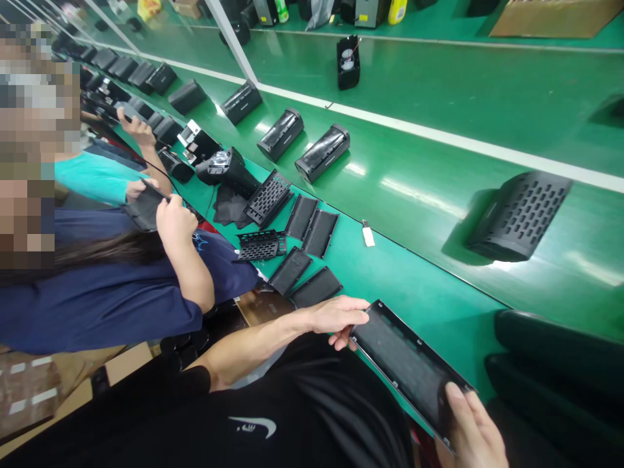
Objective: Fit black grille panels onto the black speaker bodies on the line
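Between my two hands is a long black panel, its dark inner face turned up and small tabs along its rims. My left hand grips the far left end, thumb on top and fingers underneath. The near right end is in my right hand, whose thumb presses on the inner face. Left of my left hand lie similar black panels on the green bench. Perforated black grilles rest a little farther off, beside more panels.
Black speaker housings stand along the green conveyor, with a perforated housing at right. A small white piece lies on the bench. Dark rounded pieces are stacked at right. Co-workers sit at left, one in a navy shirt.
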### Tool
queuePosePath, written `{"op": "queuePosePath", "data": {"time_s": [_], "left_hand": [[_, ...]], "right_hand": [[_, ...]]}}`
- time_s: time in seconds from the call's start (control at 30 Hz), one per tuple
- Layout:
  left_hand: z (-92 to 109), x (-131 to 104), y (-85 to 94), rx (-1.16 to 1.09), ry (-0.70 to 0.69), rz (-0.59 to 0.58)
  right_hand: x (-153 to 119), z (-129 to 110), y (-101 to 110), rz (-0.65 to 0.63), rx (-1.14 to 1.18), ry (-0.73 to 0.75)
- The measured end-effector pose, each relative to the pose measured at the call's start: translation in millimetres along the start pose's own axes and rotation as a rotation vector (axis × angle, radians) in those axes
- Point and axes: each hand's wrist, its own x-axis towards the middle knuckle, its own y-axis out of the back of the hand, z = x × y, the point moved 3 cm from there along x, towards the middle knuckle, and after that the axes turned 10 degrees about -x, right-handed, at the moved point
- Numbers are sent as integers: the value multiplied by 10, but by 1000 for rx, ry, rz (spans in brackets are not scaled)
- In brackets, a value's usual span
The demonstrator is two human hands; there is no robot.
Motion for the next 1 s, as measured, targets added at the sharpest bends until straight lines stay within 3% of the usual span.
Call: {"op": "queuePosePath", "data": {"time_s": [0.2,0.4,0.57,0.73,1.0], "left_hand": [[-54,40,18,-71,14,-19],[-70,91,33,-62,23,1],[-53,113,38,-63,27,4],[-33,126,46,-54,16,-32],[24,76,62,-7,-22,-47]], "right_hand": [[-2,-35,-9,30,91,-85],[11,-63,-18,-18,140,-74],[103,-38,-3,28,189,-66],[143,-30,-25,-58,216,-48],[190,6,-6,-88,102,171]]}}
